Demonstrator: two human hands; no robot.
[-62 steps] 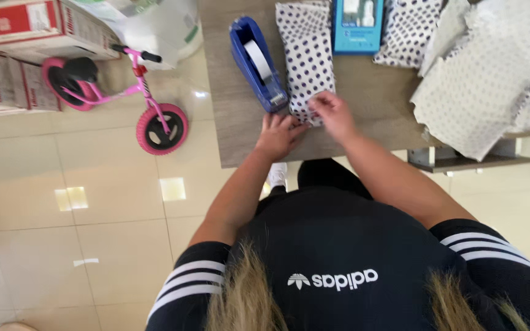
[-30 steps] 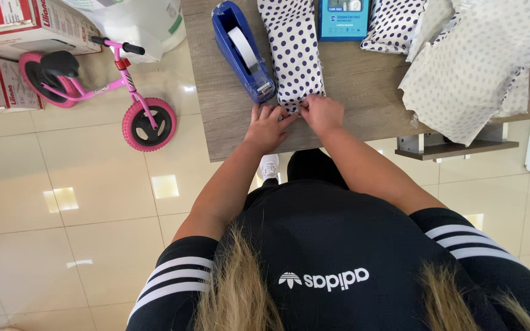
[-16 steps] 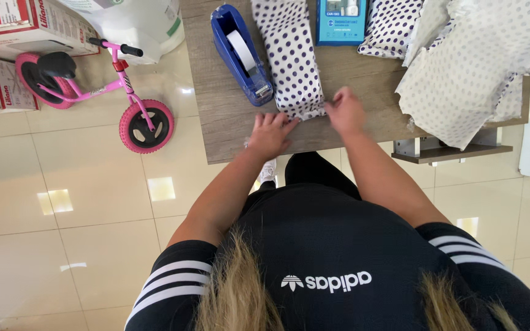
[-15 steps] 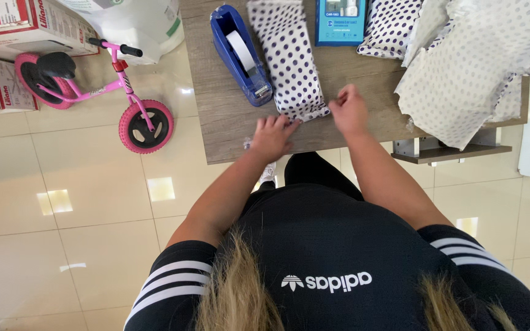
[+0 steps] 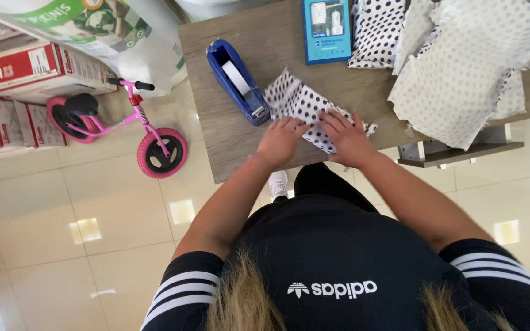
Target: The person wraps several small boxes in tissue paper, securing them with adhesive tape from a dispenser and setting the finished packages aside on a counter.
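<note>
A long parcel wrapped in white paper with dark dots (image 5: 305, 107) lies on the wooden table (image 5: 228, 141) near its front edge, slanted: its long axis runs from the upper left, beside the tape dispenser, down to the lower right, where a loose end of paper pokes out past the right hand. The left hand (image 5: 279, 140) rests flat on the parcel's near left side, fingers spread and pressing down, not clasping. The right hand (image 5: 349, 138) lies on the parcel's lower right part, fingers splayed and open, flattening the paper against the tabletop.

Just left of the parcel stands a blue tape dispenser (image 5: 237, 81), almost touching its upper end. Farther back lies a blue boxed product (image 5: 326, 29), with another dotted wrapped parcel (image 5: 378, 34) beside it. Loose sheets of pale dotted wrapping paper (image 5: 467, 67) hang over the table's right side. On the tiled floor to the left stands a pink balance bike (image 5: 124, 122), next to cardboard boxes (image 5: 19, 92).
</note>
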